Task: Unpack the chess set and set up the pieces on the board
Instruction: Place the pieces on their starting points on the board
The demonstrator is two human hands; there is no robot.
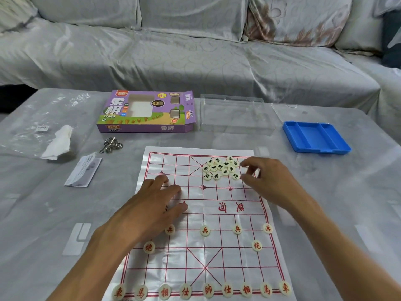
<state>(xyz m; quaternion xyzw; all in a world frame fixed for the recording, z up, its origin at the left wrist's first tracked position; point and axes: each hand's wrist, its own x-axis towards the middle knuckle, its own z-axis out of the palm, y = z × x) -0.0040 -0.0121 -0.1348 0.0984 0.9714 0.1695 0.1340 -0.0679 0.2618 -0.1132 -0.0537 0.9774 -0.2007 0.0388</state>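
The paper xiangqi board (pixel 196 213) lay flat on the worktop (pixel 32 213), and the red side looked finished: nine red pieces (pixel 208 290) lined the near edge, two cannons and four visible soldiers stood ahead of them, a fifth soldier probably hidden under the left forearm. The black pieces (pixel 220 168), about fourteen as far as I could count, sat heaped at the board's far right corner, none placed, so roughly half the job remained. The left hand (pixel 158 203) rested flat on the board's left half, fingers straight, holding nothing. The right hand (pixel 264 179) hovered just beside the heap, fingers loosely curled, empty. Beyond the board lay one purple box (pixel 147 111), one clear case (pixel 234 114) and one blue tray (pixel 315 137).
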